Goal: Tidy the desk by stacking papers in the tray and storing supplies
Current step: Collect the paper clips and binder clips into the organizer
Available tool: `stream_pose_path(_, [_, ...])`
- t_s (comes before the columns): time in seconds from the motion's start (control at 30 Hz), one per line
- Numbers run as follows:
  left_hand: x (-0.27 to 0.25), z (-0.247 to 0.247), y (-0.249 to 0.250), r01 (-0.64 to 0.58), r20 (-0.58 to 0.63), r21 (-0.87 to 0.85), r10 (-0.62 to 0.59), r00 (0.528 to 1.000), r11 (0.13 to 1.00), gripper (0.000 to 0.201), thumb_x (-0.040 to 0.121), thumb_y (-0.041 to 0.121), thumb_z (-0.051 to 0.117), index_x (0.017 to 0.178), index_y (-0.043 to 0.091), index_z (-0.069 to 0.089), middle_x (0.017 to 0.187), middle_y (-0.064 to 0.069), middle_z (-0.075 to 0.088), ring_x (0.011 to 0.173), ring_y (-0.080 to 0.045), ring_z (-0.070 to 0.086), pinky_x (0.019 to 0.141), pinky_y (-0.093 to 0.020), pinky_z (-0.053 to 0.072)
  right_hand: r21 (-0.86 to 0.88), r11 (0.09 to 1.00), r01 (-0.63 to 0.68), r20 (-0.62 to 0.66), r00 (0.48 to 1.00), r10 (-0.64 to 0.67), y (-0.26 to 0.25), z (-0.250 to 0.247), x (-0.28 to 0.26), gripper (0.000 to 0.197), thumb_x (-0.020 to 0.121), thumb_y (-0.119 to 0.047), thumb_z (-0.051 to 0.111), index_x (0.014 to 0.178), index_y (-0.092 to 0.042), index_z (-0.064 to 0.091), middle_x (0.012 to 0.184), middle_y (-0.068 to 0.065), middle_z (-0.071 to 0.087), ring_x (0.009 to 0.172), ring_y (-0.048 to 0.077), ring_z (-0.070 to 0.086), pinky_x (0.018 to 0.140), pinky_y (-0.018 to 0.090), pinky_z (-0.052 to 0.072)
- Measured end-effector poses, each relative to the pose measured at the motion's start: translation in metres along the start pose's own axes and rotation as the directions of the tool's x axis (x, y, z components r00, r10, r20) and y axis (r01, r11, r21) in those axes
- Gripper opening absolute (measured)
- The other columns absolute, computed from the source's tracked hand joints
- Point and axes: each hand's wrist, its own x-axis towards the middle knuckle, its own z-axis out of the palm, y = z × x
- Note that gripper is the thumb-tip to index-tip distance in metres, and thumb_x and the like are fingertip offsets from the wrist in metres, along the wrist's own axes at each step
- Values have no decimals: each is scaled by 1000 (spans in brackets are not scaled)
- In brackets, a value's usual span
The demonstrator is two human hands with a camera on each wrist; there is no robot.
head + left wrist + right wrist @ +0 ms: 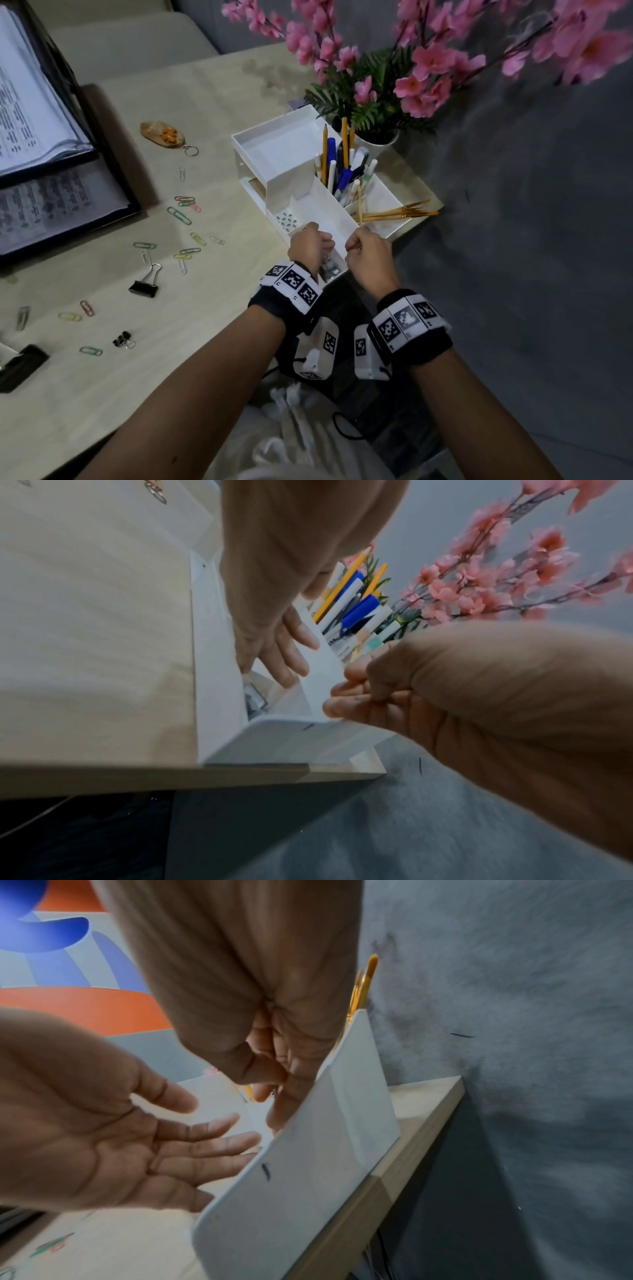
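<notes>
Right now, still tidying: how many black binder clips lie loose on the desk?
2: a large binder clip mid-desk, a small binder clip nearer the front edge; others may be hidden.

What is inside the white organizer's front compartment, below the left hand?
Small dark and silvery metal pieces, probably clips, lie in the white organizer. The left hand covers much of the compartment, so the count stays hidden.

Both forearms reach forward, wrists close together. Left hand (310, 245) is palm-down, fingers (291, 653) straight and relaxed, slightly spread. Right hand (368, 255) is just beside it, fingers (274, 1066) curled inward toward the thumb. Whether they pinch anything cannot be told.
</notes>
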Motion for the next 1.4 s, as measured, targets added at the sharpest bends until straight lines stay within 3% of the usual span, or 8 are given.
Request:
stream_pose_path(0.23, [-9,-46,16,-12,17,-189,16,1000,982,28,94,12,34,72,8,51,63,-5,57,59,-15,57,58,-23,45,100,983,154,-10,988,-154,-42,18,4,17,85,1,47,93,-3,61,93,13,66,80,19,54,72,23,41])
stream_pose_path(0.33, [-3,-91,22,-10,-64,-290,-9,998,957,28,94,13,34,71,10,51,42,3,60,45,-8,61,52,-19,50,125,956,265,83,957,-276,-72,42,10,21,84,2,47,95,0,64,97,17,68,91,29,60,83,31,47])
stream_pose_path(0.43, [2,-137,22,5,-120,-402,-59,991,916,30,95,15,33,71,10,50,39,4,60,55,-11,61,46,-14,52,98,946,309,205,924,-323,-96,74,18,25,83,2,47,97,2,67,101,20,69,99,33,60,87,35,48])
stream_pose_path(0.67, [2,-221,21,6,-184,-552,-130,974,834,31,95,15,32,70,11,49,38,3,59,38,-5,61,44,-15,52,-24,952,306,307,908,-284,-131,133,30,20,88,-6,54,106,1,59,115,18,57,105,33,55,87,35,43])
stream_pose_path(0.77, [3,-243,24,-6,-211,-565,-137,968,825,30,94,14,32,70,11,50,39,3,60,37,-5,61,45,-15,52,-50,964,261,296,926,-235,-137,140,29,17,88,4,46,99,2,58,113,19,53,103,33,53,85,37,43])
stream_pose_path(0.93, [5,-256,28,10,-191,-586,-150,970,810,29,94,12,33,70,11,50,44,1,59,38,-7,62,42,-17,53,-125,946,299,389,892,-230,-144,140,23,14,85,6,45,89,-6,51,113,20,52,103,33,51,83,36,41])
stream_pose_path(1.13, [6,-262,32,34,-166,-591,-163,973,806,29,95,12,33,71,11,50,41,1,61,37,-7,62,42,-16,52,-5,993,121,261,958,-115,-168,150,21,21,88,2,42,102,1,58,111,21,60,104,36,53,86,38,44])
stream_pose_path(1.4, [9,-276,29,28,-182,-619,-178,967,785,29,94,12,33,71,10,51,43,0,63,38,-7,62,43,-16,53,-204,936,287,319,923,-214,-175,157,20,17,87,3,45,98,7,58,111,23,57,104,37,54,74,35,39])
